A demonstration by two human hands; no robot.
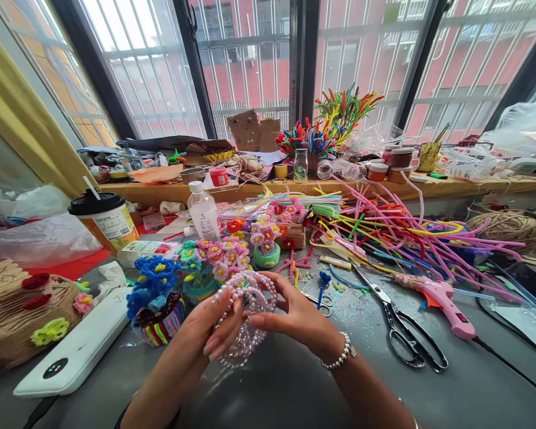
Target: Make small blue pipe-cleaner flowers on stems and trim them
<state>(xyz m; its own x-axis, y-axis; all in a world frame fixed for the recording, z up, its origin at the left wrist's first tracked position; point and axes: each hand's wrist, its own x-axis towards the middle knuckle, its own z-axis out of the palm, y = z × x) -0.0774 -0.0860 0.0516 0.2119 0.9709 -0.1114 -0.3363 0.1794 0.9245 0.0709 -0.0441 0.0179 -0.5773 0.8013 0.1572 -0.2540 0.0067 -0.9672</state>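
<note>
A bundle of pearly pink bead strands (245, 345) hangs in loops between my two hands, just above the grey table. My left hand (205, 328) is closed round the strands from the left, with its fingers curled in front of them. On the other side my right hand (295, 316) grips the loops between thumb and fingers; some of its fingers are behind the beads. Right behind the hands stand small pots of fuzzy pipe-cleaner flowers: a blue bunch (154, 286), a pink bunch (226, 256) and a pink and lilac one (265, 232).
Large scissors (393, 316) and a pink glue gun (438, 298) with a trailing cord lie at right. Behind them spreads a heap of pipe cleaners (384, 220). At left are a white power bank (75, 345), a lidded cup (105, 217) and a plastic bottle (203, 211).
</note>
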